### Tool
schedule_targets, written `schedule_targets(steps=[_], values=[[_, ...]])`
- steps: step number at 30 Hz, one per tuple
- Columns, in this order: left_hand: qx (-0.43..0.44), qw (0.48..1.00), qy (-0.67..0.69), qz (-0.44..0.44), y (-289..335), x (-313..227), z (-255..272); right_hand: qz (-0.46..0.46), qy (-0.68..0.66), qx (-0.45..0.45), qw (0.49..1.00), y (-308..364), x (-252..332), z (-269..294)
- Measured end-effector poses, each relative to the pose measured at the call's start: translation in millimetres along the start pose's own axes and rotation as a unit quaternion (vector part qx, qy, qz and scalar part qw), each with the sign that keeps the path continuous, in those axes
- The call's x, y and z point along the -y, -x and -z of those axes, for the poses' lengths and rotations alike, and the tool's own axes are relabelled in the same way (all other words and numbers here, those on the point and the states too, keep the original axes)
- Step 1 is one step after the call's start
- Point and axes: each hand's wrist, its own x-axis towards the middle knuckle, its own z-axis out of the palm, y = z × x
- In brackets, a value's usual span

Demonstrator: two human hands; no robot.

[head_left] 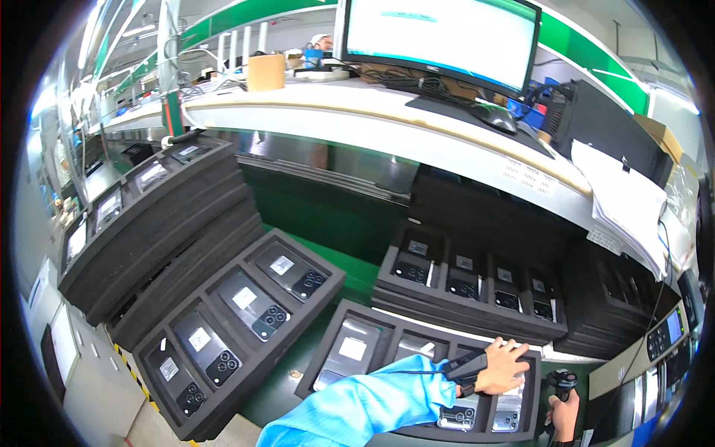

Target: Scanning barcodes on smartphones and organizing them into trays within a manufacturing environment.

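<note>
My left hand [503, 365], in a blue sleeve with a black wrist strap, lies flat with fingers spread on a phone at the right end of a black foam tray [322, 370]. That tray holds several phones, backs up, in clear wrap. My right hand [564, 419] is at the lower right and grips a black handheld scanner [560, 381], just to the right of the tray.
A second foam tray [242, 316] of phones lies to the left, and a third tray [462, 287] sits on a stack behind. Tall tray stacks [149, 216] stand at far left. A green belt [357, 272] runs between them. Above, a shelf carries a monitor [447, 37], a mouse [495, 115] and papers [625, 201].
</note>
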Motion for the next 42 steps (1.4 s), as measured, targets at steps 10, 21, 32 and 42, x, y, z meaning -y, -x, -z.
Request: schedule_targets(steps=[10,21,32,42], values=[[-0.109,0.976,0.186,0.012,-15.5,-8.0,2.2,0.142,0.165,-0.043,0.975,-40.8,-46.5,4.1],[-0.115,0.966,0.227,0.035,-11.0,-5.9,4.4,0.199,0.238,-0.063,0.949,-0.2,19.6,-10.1],[-0.111,0.967,0.225,0.034,-13.6,-4.3,7.7,0.101,0.257,-0.067,0.959,21.3,57.9,-16.7],[-0.053,0.976,0.209,0.034,-6.2,-3.2,21.4,0.077,0.186,-0.117,0.972,-15.4,5.8,-25.5]])
